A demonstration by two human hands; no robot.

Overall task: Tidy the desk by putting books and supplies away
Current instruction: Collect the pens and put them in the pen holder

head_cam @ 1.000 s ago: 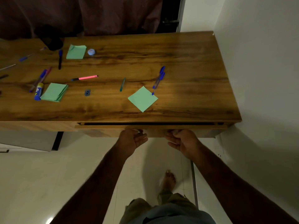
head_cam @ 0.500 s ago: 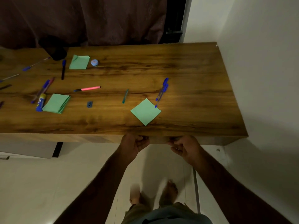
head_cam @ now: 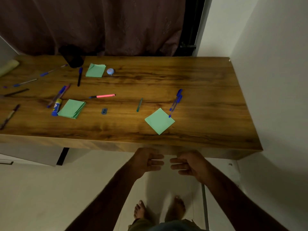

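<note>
Wooden tabletop (head_cam: 200, 90): strewn with supplies.
Glue stick (head_cam: 56, 107): laid touching a green pad (head_cam: 72, 108).
Pink pen (head_cam: 102, 96): laid mid-tabletop.
Green note (head_cam: 159, 121): near the front edge, a blue pen (head_cam: 175, 104) tip resting on it.
Left hand (head_cam: 146, 161): fingers loosely spread, nothing held, below the front edge.
Right hand (head_cam: 188, 164): likewise.

On the desk (head_cam: 200, 77), a paper square (head_cam: 159, 121) lies near the front edge, two pens (head_cam: 175, 102) touching its right corner. A sharpener (head_cam: 104, 111) sits left of it, then a folded paper (head_cam: 72, 108) with a glue stick (head_cam: 56, 107) against its left side.
</note>
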